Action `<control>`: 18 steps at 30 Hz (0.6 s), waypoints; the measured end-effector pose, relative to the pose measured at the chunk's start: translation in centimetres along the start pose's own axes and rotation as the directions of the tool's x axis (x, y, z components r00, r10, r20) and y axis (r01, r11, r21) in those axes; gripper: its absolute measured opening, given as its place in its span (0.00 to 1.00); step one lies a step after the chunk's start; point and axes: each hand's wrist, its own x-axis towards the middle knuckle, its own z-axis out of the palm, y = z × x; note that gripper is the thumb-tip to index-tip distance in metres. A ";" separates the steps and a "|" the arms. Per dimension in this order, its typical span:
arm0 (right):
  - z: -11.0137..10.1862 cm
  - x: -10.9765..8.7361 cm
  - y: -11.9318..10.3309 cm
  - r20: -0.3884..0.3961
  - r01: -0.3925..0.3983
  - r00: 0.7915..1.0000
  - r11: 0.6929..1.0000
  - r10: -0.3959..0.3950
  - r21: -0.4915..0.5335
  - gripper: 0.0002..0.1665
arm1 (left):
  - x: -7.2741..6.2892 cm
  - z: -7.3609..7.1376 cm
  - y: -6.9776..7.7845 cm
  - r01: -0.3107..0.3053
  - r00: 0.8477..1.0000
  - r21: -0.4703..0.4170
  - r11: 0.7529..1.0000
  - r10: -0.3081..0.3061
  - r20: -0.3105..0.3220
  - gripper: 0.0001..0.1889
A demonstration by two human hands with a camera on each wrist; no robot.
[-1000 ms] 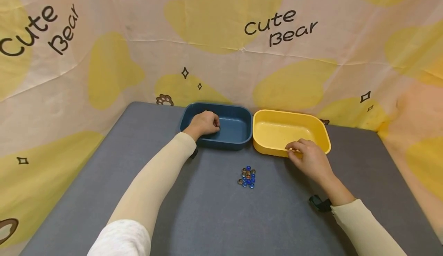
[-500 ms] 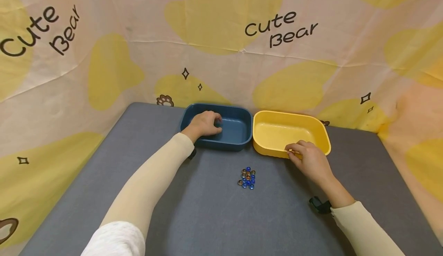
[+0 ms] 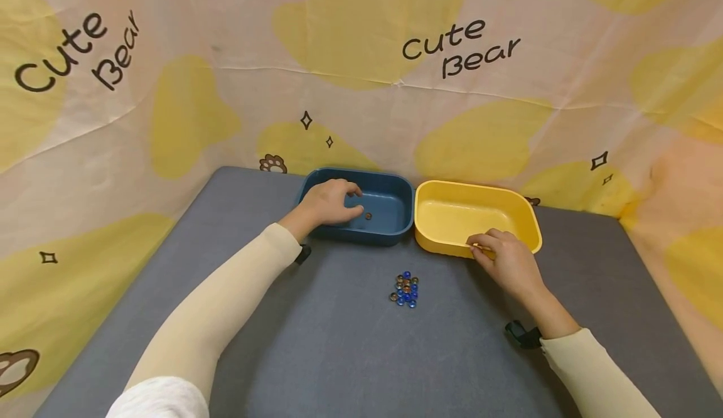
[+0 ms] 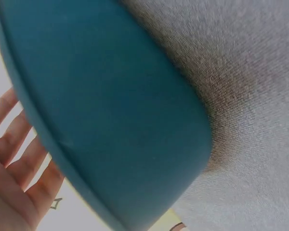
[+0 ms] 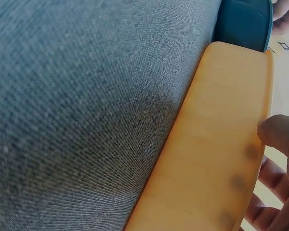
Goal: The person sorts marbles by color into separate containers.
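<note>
My left hand (image 3: 332, 203) hovers over the left part of the blue bin (image 3: 390, 240), its thumb and fingers spread apart and holding nothing. On the bin's floor, just right of the thumb, lies one small brown glass bead (image 3: 368, 216). In the left wrist view, the left hand's fingers (image 4: 26, 163) extend beyond the blue rim. My right hand (image 3: 505, 261) grips the near rim of the yellow bin (image 3: 437, 246). In the right wrist view its thumb (image 5: 279, 132) is at the outer side, and finger shadows show through the wall.
A cluster of blue and brown glass beads (image 3: 407, 289) lies on the grey tabletop (image 3: 350, 342) in front of the bins. Both bins stand side by side against a printed cloth backdrop (image 3: 361, 48). Dark bands circle both wrists.
My left hand has spread its thumb and fingers and drawn slightly left. A brown bead now shows on the blue bin's floor. The right hand keeps its place on the yellow rim.
</note>
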 end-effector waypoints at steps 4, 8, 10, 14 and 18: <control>0.0 0.0 0.0 -0.001 0.002 1.000 1.000 -0.002 -0.001 0.08 | -1.1 0.0 0.6 -0.033 0.999 0.003 0.999 0.033 -0.031 0.23; 0.0 0.0 0.0 0.005 -0.007 1.000 1.000 0.007 0.009 0.07 | -2.2 0.1 1.3 -0.063 0.996 -0.004 0.998 0.063 -0.066 0.22; 0.0 0.1 0.0 0.007 -0.011 1.000 1.000 0.011 0.014 0.07 | -2.8 0.1 1.7 -0.083 0.993 -0.011 0.996 0.082 -0.087 0.21; 0.0 0.0 0.0 0.001 -0.015 1.000 1.000 0.015 0.015 0.07 | -4.0 0.3 2.5 -0.137 0.980 0.000 0.991 0.136 -0.144 0.19; 0.1 0.0 0.0 -0.005 -0.019 1.000 1.000 0.019 0.015 0.07 | -5.3 0.7 3.4 -0.152 0.963 0.019 0.988 0.153 -0.221 0.16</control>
